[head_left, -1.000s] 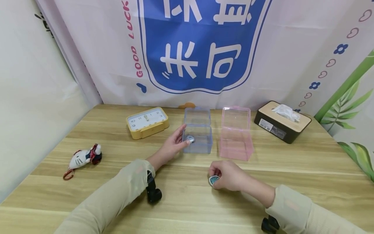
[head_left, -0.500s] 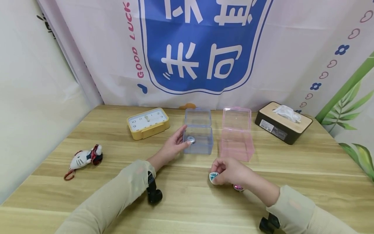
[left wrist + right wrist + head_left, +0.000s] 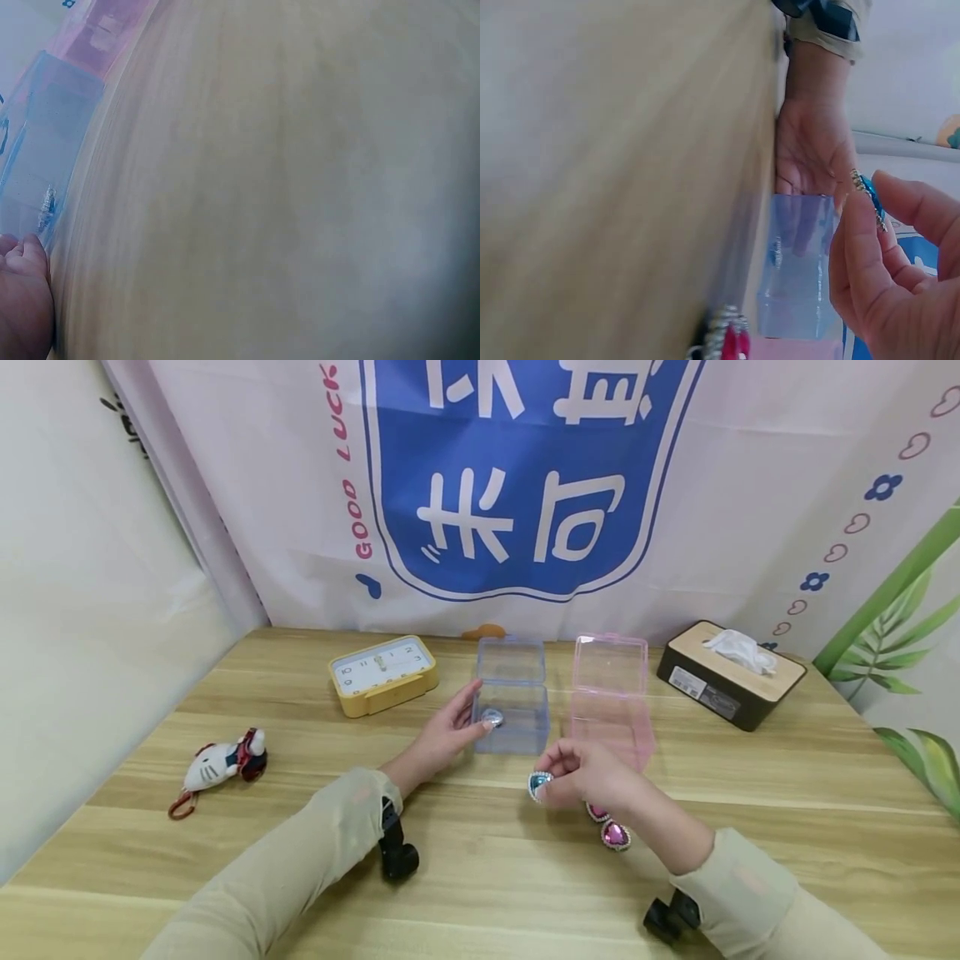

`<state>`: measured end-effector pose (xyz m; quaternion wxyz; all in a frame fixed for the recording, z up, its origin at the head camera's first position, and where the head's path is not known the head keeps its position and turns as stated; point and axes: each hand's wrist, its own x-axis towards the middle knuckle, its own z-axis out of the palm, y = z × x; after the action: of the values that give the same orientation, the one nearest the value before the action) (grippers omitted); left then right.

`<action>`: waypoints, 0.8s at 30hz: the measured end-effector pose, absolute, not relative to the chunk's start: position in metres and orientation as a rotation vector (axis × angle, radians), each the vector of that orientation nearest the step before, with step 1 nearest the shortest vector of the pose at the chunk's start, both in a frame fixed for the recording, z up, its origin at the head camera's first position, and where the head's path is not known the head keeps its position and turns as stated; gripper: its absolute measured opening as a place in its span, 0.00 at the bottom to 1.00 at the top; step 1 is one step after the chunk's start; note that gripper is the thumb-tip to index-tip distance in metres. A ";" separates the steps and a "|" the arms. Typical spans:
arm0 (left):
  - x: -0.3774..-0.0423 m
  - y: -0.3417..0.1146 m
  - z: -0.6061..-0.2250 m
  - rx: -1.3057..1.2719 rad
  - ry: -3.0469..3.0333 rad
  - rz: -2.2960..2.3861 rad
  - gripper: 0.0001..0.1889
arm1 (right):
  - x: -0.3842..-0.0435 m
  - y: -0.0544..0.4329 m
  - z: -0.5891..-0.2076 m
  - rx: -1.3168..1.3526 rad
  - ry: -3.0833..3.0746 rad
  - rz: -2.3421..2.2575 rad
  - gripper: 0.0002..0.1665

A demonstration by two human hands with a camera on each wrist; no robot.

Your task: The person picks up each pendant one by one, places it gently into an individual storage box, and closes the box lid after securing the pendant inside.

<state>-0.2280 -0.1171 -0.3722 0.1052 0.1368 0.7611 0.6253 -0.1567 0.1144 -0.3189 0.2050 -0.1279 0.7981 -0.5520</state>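
Between thumb and fingertips my right hand [image 3: 596,777] pinches a blue gem [image 3: 537,783] edged with small silver beads, held above the table in front of the boxes. The right wrist view shows this blue gem [image 3: 872,196] edge-on. My left hand [image 3: 441,739] rests against the left side of a clear blue box [image 3: 521,739], fingers mostly straight along its wall and thumb at the front. The box's lid stands up, and a silvery clear gem [image 3: 492,717] lies inside. Two pink gems with beaded rims, one heart-shaped pink gem [image 3: 616,835] in front, lie below my right wrist.
A clear pink box [image 3: 630,735] with raised lid stands right of the blue one, partly behind my right hand. Farther right is a tissue box [image 3: 731,672]. At the left are a yellow clock [image 3: 384,675] and a white plush keychain [image 3: 221,764].
My right hand has lifted the blue gem off the table and moved it up toward the boxes, uncovering the pink gems. The left hand stays at the blue box.
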 end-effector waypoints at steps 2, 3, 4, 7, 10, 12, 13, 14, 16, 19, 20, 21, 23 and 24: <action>-0.227 -0.117 -0.369 0.400 2.227 1.848 0.40 | -0.158 0.114 -0.317 -0.349 2.232 -1.554 0.16; -0.225 -0.117 -0.366 0.401 2.222 1.849 0.40 | -0.159 0.113 -0.316 -0.337 2.228 -1.564 0.16; -0.223 -0.116 -0.363 0.402 2.216 1.850 0.40 | -0.160 0.113 -0.315 -0.327 2.226 -1.573 0.16; -0.217 -0.116 -0.354 0.403 2.210 1.840 0.40 | -0.162 0.113 -0.314 -0.292 2.208 -1.613 0.17; -0.213 -0.115 -0.348 0.406 2.218 1.831 0.40 | -0.165 0.113 -0.312 -0.272 2.182 -1.654 0.17; -0.212 -0.115 -0.347 0.405 2.221 1.828 0.40 | -0.168 0.113 -0.311 -0.258 2.166 -1.678 0.18; -0.211 -0.115 -0.347 0.405 2.221 1.830 0.40 | -0.170 0.112 -0.310 -0.251 2.158 -1.688 0.18; -0.211 -0.115 -0.347 0.407 2.221 1.832 0.40 | -0.172 0.112 -0.309 -0.253 2.148 -1.702 0.17; -0.211 -0.114 -0.347 0.406 2.218 1.835 0.40 | -0.177 0.112 -0.308 -0.250 2.142 -1.718 0.17; -0.211 -0.114 -0.347 0.401 2.214 1.838 0.40 | -0.182 0.112 -0.304 -0.252 2.129 -1.740 0.16; -0.211 -0.114 -0.347 0.402 2.214 1.838 0.40 | -0.184 0.112 -0.303 -0.257 2.128 -1.743 0.16; -0.211 -0.114 -0.347 0.399 2.215 1.837 0.40 | -0.186 0.111 -0.303 -0.245 2.127 -1.746 0.16; -0.211 -0.114 -0.347 0.395 2.212 1.838 0.40 | -0.188 0.110 -0.301 -0.224 2.129 -1.753 0.17; -0.211 -0.114 -0.347 0.393 2.211 1.840 0.40 | -0.190 0.110 -0.300 -0.212 2.130 -1.756 0.17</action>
<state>-0.2112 -0.1140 -0.3475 0.1191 0.1344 0.7561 0.6293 -0.1900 0.1099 -0.3004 0.1856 -0.0753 0.7559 -0.6233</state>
